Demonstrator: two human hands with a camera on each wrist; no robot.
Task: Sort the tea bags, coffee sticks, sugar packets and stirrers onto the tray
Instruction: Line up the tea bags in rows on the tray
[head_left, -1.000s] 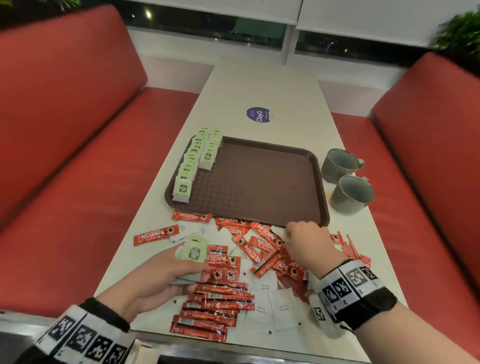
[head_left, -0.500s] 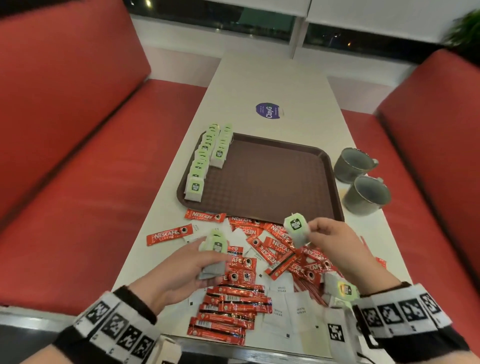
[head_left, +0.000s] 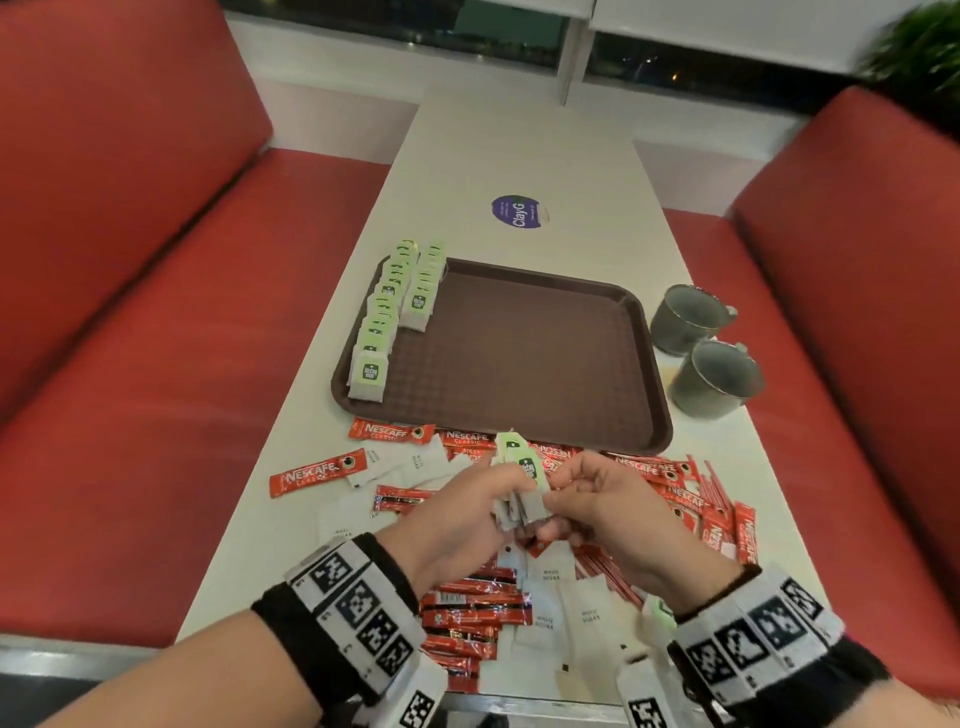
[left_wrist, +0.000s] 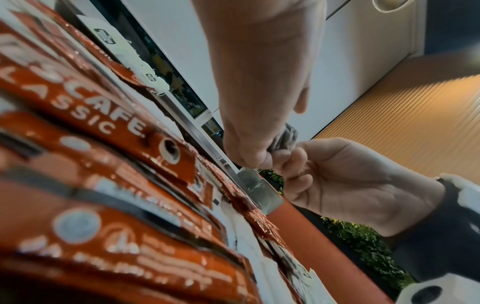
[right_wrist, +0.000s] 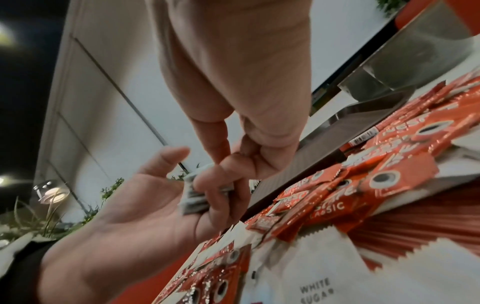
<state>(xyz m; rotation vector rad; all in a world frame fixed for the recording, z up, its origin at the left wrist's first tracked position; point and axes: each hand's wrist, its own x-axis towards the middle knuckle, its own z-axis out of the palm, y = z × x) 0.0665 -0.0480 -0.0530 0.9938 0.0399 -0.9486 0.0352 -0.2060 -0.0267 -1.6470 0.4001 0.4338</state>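
My left hand (head_left: 457, 512) and right hand (head_left: 608, 506) meet above the pile at the table's (head_left: 519, 156) near end, both curled around a small bunch of tea bags (head_left: 522, 486). Green tags stick up past my fingertips, grey bag ends poke out below, and my fingers hide the middle, so I cannot count them. From the left wrist only a scrap of grey (left_wrist: 284, 137) shows between my knuckles. From the right wrist the bags (right_wrist: 193, 196) lie against my left fingers, pinched by my right ones. The tray (head_left: 545, 364) sits just beyond, with two rows of tea bags (head_left: 395, 317) along its left edge. Coffee sticks (head_left: 317, 474) and sugar packets (head_left: 582, 613) lie mixed under my wrists, many covered. Thin red stirrers (head_left: 709, 486) fan out at right, partly buried. Two cups (head_left: 717, 379) stand right of the tray.
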